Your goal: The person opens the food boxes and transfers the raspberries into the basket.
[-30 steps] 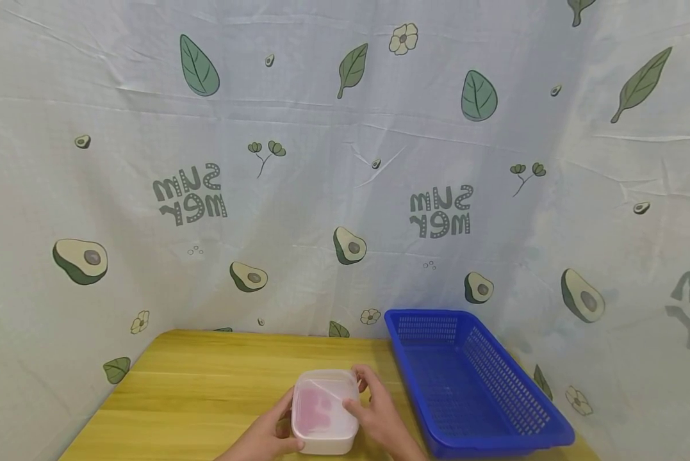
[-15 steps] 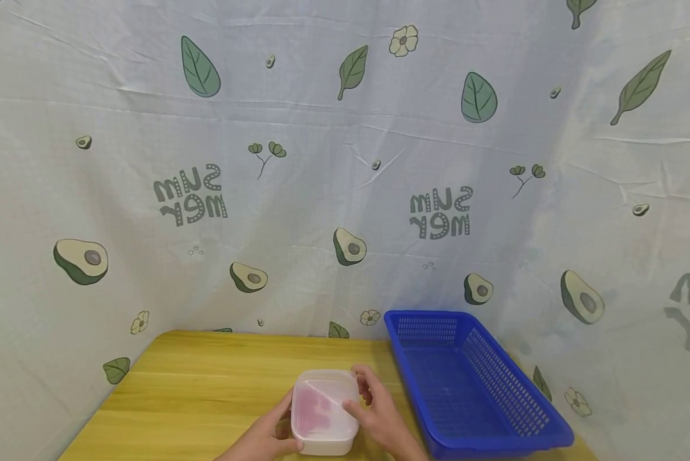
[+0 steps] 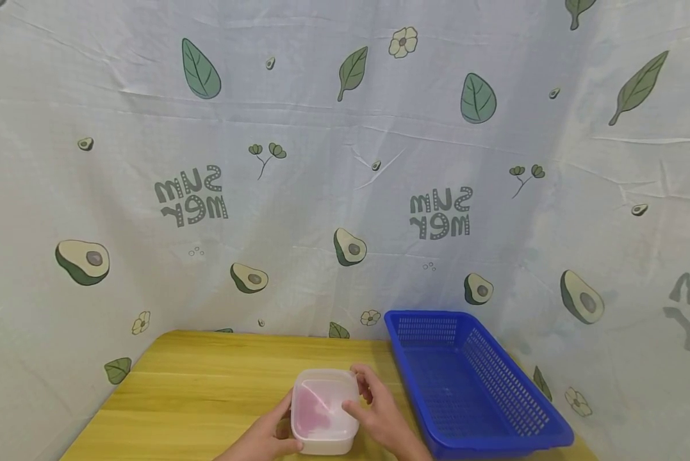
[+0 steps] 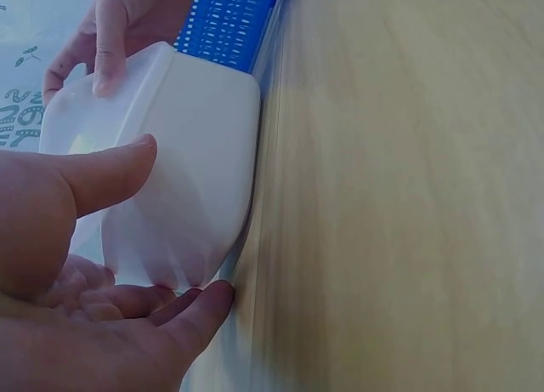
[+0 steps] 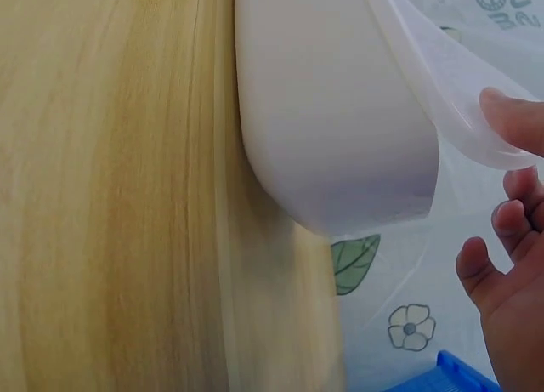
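A white square food container [image 3: 328, 446] with a translucent lid [image 3: 316, 390] stands on the table, something pink showing through the lid's left part. My left hand [image 3: 266, 436] holds the container from the left, its thumb at the near corner and its fingers along the far side, as the left wrist view shows. At the far right corner, my right hand [image 3: 379, 413] pinches the lid, thumb on top and fingers at its edge. In the right wrist view that lid corner [image 5: 476, 111] bends up, apart from the container wall [image 5: 336, 111].
A blue perforated plastic basket [image 3: 466, 390] sits on the table to the right of the container. The yellow wood-grain table [image 3: 206, 384] extends to the left. Behind it hangs a pale curtain [image 3: 298, 192] printed with avocados and leaves.
The pink patch seen through the lid has shrunk toward the left, and the lid's right part looks clearer. Both hands stay almost where they were.
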`<control>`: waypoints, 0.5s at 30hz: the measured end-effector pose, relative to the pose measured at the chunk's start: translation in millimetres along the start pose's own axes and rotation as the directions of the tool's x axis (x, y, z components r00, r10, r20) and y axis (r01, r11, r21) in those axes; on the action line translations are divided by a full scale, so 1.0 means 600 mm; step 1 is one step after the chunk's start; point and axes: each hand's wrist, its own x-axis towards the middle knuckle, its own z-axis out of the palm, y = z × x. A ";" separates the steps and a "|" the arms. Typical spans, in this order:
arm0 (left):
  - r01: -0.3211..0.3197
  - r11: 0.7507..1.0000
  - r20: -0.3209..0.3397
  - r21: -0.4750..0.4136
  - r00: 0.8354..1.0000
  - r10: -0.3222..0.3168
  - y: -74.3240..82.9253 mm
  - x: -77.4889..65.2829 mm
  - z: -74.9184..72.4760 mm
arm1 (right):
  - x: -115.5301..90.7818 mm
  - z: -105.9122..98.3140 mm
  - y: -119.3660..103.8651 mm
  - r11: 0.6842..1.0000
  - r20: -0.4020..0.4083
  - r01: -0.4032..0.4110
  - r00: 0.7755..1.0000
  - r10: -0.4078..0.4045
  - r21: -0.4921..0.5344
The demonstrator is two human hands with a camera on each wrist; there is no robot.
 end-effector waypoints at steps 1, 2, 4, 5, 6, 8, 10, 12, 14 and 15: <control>-0.001 1.000 0.000 -0.002 1.000 0.001 -0.001 0.000 0.000 | 0.000 0.000 -0.001 1.000 0.005 -0.006 1.000 0.006 -0.001; -0.003 1.000 0.000 -0.005 1.000 0.003 -0.002 0.000 0.000 | 0.000 0.000 -0.001 1.000 0.009 -0.010 1.000 0.010 -0.004; -0.002 1.000 -0.002 -0.003 1.000 0.002 -0.003 -0.001 0.000 | 0.000 0.001 -0.001 1.000 0.015 -0.009 1.000 0.010 -0.021; -0.001 1.000 -0.002 -0.002 1.000 0.001 -0.003 -0.001 0.001 | 0.000 0.001 -0.001 0.999 0.017 -0.004 1.000 0.005 -0.033; 0.000 1.000 -0.001 0.001 1.000 0.000 -0.003 -0.002 0.001 | 0.000 0.002 0.000 0.999 0.017 0.011 1.000 -0.010 -0.045; -0.001 1.000 0.004 0.006 1.000 0.001 -0.003 -0.002 0.001 | -0.001 0.002 0.000 0.997 0.013 0.046 0.999 -0.045 -0.063; 0.007 1.000 0.007 0.007 1.000 -0.007 -0.002 -0.002 0.000 | -0.001 0.001 -0.001 0.994 0.012 0.077 0.997 -0.077 -0.071; 0.023 1.000 -0.001 0.016 1.000 -0.023 0.000 -0.002 0.000 | -0.001 0.000 -0.001 0.991 0.008 0.105 0.994 -0.105 -0.079; 0.036 0.999 -0.012 0.030 0.999 -0.035 0.003 -0.002 0.000 | 0.000 -0.002 -0.003 0.991 0.009 0.114 0.994 -0.113 -0.074; 0.040 0.998 -0.017 0.038 0.999 -0.039 0.004 -0.001 0.000 | 0.001 -0.002 -0.004 0.991 0.010 0.115 0.993 -0.115 -0.070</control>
